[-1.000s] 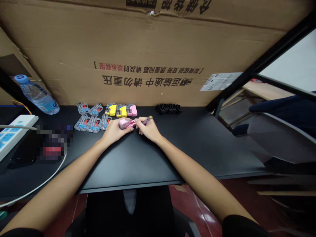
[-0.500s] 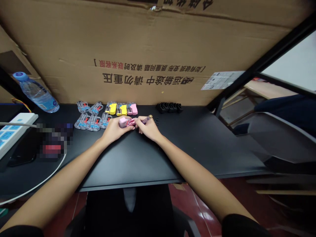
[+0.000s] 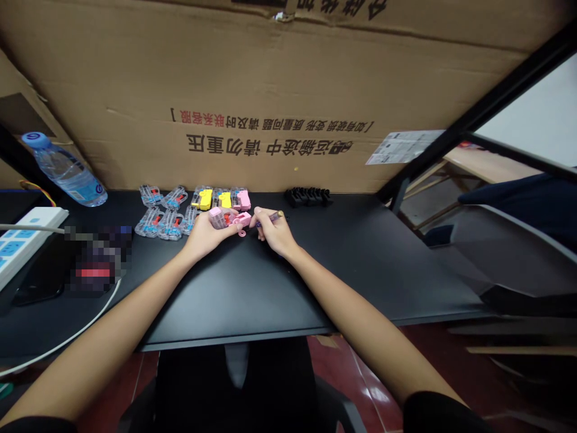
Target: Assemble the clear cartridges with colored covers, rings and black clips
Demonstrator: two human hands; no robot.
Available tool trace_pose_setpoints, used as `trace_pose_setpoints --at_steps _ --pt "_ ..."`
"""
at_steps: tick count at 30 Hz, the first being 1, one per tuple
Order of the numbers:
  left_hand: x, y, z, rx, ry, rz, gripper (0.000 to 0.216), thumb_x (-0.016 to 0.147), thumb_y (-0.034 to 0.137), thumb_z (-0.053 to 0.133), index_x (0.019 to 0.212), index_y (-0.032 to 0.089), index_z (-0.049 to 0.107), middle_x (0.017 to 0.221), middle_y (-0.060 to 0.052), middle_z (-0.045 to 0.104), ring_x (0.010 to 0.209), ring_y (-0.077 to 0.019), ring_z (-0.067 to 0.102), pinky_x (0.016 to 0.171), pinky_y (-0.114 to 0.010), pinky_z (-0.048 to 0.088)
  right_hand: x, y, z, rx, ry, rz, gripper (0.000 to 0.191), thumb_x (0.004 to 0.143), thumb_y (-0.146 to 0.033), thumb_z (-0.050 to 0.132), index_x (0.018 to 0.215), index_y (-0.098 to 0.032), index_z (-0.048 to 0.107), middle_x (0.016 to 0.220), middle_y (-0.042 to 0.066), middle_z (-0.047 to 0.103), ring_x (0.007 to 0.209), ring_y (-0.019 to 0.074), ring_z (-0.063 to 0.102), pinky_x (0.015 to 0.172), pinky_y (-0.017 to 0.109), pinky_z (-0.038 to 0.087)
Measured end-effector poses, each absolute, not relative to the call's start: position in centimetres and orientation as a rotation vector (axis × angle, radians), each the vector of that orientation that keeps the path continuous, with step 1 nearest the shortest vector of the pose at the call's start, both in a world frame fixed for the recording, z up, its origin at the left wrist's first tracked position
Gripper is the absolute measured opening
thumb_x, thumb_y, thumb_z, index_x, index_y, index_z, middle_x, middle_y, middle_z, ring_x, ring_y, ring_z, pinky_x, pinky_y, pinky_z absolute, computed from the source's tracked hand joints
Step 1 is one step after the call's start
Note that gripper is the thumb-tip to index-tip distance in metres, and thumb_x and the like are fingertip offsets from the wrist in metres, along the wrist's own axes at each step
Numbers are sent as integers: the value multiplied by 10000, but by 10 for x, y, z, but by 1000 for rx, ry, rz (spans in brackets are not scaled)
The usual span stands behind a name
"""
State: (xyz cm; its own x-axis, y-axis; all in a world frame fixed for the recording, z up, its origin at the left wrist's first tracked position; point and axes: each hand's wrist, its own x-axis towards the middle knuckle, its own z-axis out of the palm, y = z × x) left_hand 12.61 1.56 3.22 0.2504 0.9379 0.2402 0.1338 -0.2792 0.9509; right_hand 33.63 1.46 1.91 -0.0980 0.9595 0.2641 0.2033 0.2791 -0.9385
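Note:
My left hand [image 3: 205, 233] is closed around a small pink and clear plastic device [image 3: 224, 218], lifted slightly off the black desk [image 3: 252, 282]. My right hand [image 3: 274, 231] is closed on a thin purple tool with a gold tip [image 3: 270, 216], pointing at the pink end of the device. Just behind my hands lie two rows of similar small devices: clear ones with red and blue parts [image 3: 162, 222], yellow ones [image 3: 205, 198] and a pink one [image 3: 243, 199].
A large cardboard box [image 3: 279, 90] stands along the back of the desk. A water bottle [image 3: 63, 171] lies at the back left, beside a white power strip [image 3: 27, 240] with a cable. Small black parts [image 3: 309, 195] sit at the back middle. A black frame [image 3: 473, 120] rises at right.
My left hand has tilted and raised the pink device a little toward the back. My right hand has drawn the tool slightly to the right, away from it.

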Motion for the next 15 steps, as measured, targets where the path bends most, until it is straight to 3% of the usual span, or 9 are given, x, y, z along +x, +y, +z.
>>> trace_pose_setpoints --at_steps 7,15 --pt "116 20 43 1533 1083 1357 506 767 536 942 1080 159 816 1122 -128 848 1055 -288 808 1016 -430 647 337 13 23 -1127 -1586 941 321 950 -435 578 711 -229 636 533 -46 503 438 123 480 442 257 384" --pt "113 22 43 1542 1105 1367 525 763 562 940 1072 161 802 1123 -133 846 1039 -285 813 990 -420 658 336 13 24 -1146 -1677 928 251 902 -302 532 698 -226 658 546 -20 559 552 162 562 561 272 438"
